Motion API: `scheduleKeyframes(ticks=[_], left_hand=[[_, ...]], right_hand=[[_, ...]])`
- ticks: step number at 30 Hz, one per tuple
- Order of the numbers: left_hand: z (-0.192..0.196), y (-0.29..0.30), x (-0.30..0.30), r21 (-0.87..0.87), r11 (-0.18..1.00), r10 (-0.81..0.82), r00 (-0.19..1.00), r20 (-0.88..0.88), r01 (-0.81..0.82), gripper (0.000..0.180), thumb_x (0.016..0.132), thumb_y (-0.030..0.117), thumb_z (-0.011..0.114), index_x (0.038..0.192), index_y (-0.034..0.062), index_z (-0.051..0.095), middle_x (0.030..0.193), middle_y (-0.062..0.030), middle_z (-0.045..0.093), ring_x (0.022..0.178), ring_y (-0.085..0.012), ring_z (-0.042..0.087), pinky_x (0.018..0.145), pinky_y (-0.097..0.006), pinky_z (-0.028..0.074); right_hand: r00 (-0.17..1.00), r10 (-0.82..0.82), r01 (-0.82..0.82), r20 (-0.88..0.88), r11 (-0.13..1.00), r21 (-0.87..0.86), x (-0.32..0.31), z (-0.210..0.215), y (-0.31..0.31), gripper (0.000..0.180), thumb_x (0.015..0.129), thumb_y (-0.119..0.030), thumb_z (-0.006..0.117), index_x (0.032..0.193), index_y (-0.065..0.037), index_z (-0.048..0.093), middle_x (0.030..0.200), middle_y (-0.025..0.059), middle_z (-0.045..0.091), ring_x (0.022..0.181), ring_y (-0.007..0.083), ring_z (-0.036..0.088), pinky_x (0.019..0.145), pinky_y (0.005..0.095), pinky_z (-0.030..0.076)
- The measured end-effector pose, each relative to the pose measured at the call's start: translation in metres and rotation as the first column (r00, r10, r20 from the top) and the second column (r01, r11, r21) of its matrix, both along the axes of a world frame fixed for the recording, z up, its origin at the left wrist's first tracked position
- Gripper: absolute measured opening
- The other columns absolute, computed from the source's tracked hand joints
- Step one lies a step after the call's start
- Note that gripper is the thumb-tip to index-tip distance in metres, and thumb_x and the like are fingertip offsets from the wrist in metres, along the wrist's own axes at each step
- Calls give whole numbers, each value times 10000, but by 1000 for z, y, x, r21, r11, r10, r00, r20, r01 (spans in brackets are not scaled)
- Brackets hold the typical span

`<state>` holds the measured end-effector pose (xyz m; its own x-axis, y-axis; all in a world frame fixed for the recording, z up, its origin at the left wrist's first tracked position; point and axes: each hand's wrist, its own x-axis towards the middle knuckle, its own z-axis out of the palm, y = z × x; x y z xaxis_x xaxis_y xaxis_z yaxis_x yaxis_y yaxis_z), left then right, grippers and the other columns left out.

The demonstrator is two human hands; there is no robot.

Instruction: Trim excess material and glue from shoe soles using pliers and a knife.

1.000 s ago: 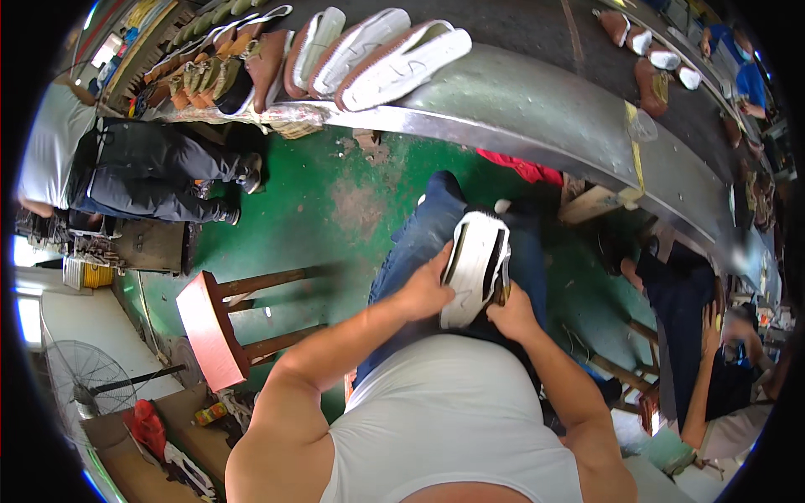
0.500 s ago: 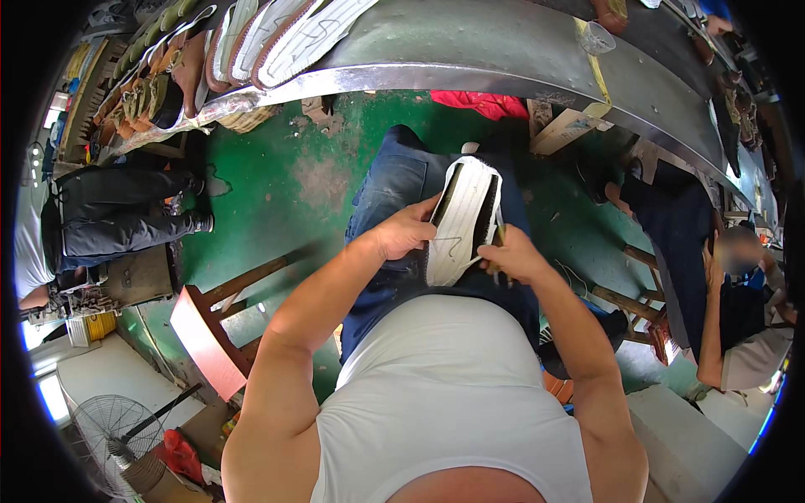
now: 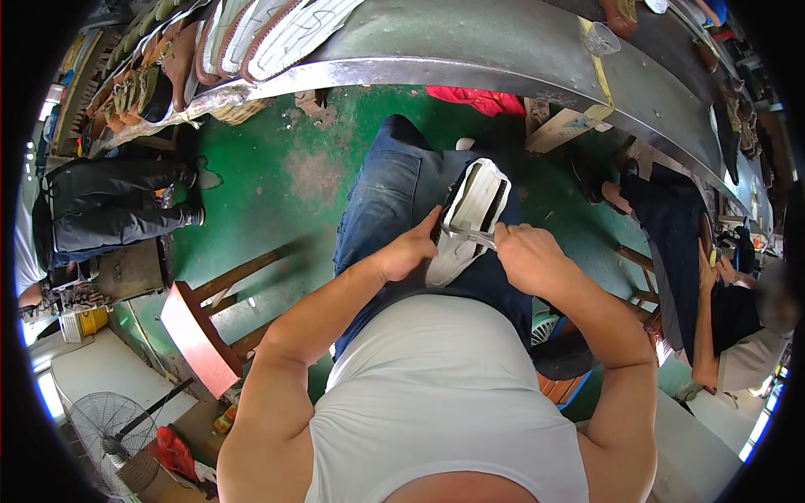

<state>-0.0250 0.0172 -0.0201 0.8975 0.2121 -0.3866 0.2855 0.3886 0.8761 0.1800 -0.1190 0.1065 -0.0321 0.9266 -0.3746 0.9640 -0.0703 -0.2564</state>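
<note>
On my lap a shoe (image 3: 475,197) lies sole up, its white underside toward me and dark strips along both edges. My left hand (image 3: 411,251) is closed on the side of the shoe, thumb along its edge. In my right hand (image 3: 530,258) is a slim metal hand tool (image 3: 471,235), possibly pincers. The tool reaches leftward across the white underside, and its tip is close to my left fingertips. My right fingers are wrapped round it and hide its handle.
Ahead runs a long metal-topped bench (image 3: 436,38), with several white-bottomed shoes (image 3: 289,42) at its left and a clear cup (image 3: 601,38). A wooden stool (image 3: 201,335) stands left, a fan (image 3: 113,440) lower left. People are at both sides; a red cloth (image 3: 476,101) lies under the bench.
My right hand has turned and brought the metal tool from the shoe's right edge across its underside. The shoe has tilted slightly to the right; my left hand stays on it.
</note>
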Motion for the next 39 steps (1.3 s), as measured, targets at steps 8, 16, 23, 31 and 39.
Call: scheduleKeyframes(ticks=[8,16,23,31,39], left_hand=[[1,-16,36,-264,749,484,773,-410,-608,678,1058,544,258,1499,53,409,1478,-140,486,1336,-249,474,1112,-365,361],[-10,-15,36,556,735,547,824,-148,-388,504,1072,342,342,1292,-35,594,1186,-277,653,1150,-404,615,984,-396,476],[-5,-11,34,871,463,226,972,61,-162,508,1021,246,470,1508,142,374,1462,-271,435,994,-446,659,864,-466,558],[24,11,40,832,474,-11,947,-321,288,596,1023,319,462,1568,293,219,1496,-334,343,904,-461,687,823,-486,576],[56,11,48,711,295,-172,768,-617,638,682,1002,400,505,1580,218,193,1482,-360,352,1029,-459,666,886,-439,552]], right_hand=[[918,-174,201,-358,979,40,-19,-64,-17,223,860,-166,662,984,-6,569,895,232,656,825,434,640,723,505,506],[977,-132,177,-167,939,294,3,-36,-2,243,890,-149,628,1031,27,538,931,248,622,909,416,633,813,483,504],[889,-360,427,-282,874,230,-1,-77,-7,249,893,-183,645,1031,9,565,933,213,667,817,416,660,741,488,525],[610,-640,368,-467,751,-548,56,-24,11,305,966,-275,589,997,28,604,849,248,643,759,426,648,736,477,519],[891,-368,374,-267,927,-30,31,-72,33,415,1016,-362,482,960,41,561,847,281,652,856,463,631,745,521,494]])
